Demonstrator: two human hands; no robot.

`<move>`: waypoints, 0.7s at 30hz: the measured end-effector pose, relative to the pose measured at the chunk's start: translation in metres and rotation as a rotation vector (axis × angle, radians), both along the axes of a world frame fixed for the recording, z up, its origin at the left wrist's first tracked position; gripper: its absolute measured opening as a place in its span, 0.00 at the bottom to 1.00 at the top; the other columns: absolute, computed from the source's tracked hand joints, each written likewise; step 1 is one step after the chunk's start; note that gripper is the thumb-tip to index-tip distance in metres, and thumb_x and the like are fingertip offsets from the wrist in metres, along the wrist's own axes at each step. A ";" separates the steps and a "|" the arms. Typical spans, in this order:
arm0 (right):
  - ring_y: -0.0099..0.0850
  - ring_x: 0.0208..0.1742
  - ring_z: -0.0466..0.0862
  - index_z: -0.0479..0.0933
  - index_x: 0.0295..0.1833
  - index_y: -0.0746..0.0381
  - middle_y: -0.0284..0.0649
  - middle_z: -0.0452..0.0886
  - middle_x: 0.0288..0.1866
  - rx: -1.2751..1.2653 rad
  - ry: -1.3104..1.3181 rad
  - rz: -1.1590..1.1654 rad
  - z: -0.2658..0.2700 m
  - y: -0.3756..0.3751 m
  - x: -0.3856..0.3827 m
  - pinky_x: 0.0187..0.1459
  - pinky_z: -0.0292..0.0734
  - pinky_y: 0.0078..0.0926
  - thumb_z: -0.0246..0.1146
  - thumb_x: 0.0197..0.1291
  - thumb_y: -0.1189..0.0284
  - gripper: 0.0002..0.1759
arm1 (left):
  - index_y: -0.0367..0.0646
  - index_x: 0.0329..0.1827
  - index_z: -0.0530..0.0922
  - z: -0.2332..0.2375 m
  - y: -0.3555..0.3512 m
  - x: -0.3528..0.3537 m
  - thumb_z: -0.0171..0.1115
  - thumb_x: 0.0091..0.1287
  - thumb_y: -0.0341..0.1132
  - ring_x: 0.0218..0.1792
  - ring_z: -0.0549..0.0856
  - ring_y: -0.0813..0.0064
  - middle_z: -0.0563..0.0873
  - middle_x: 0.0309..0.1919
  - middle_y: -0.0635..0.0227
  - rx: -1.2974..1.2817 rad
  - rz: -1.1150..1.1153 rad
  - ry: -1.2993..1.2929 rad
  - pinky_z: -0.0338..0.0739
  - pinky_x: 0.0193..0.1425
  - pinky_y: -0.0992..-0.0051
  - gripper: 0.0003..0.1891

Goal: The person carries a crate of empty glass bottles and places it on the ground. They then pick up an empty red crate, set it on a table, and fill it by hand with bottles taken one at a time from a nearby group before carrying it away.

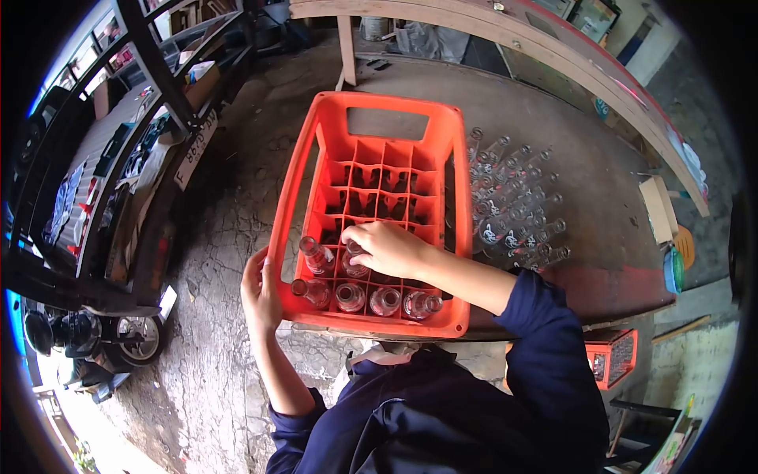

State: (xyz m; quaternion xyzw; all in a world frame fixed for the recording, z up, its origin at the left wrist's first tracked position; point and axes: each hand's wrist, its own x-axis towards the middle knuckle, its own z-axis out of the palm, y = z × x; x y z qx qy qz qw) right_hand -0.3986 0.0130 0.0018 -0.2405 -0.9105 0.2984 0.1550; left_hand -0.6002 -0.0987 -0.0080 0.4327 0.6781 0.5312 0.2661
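A red plastic crate (383,100) with a grid of compartments stands before me. My left hand (260,291) is wrapped round its left rim near the front corner. My right hand (384,247) reaches over the crate, its fingers closed round the neck of a glass bottle (354,267) in the second row from the front. Beside that one, a bottle (317,257) stands in the left column. Several bottles (385,300) fill the front row. The compartments farther back show no bottles.
Several empty glass bottles (513,197) stand grouped right of the crate on the brown surface (608,229). A wooden-edged table (442,20) spans the back. Dark metal shelving (158,71) and a motorcycle wheel (140,340) are at left. Another red crate (624,363) sits lower right.
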 end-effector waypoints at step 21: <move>0.31 0.24 0.75 0.70 0.49 0.67 0.47 0.76 0.40 0.423 0.238 -1.394 -0.023 -0.072 0.229 0.29 0.72 0.27 0.67 0.46 0.66 0.26 | 0.37 0.50 0.73 -0.015 0.000 -0.010 0.47 0.68 0.40 0.40 0.76 0.81 0.80 0.40 0.66 0.015 -0.026 -0.071 0.72 0.39 0.83 0.16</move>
